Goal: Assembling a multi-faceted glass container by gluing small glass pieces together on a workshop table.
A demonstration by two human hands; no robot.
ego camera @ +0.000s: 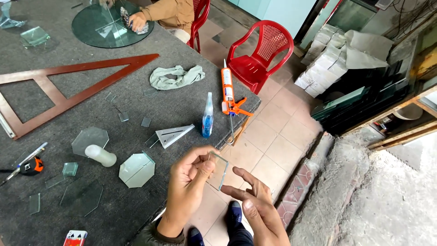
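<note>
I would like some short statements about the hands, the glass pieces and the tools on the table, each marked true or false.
1. The left hand holds a small square glass piece. True.
2. The right hand grips the caulking gun. False: the gun lies at the table edge, away from both hands.
3. A blue spray bottle stands on the table. True.
4. The two plastic chairs are green. False: they are red.
5. Another person's hand rests on a round glass top. True.
</note>
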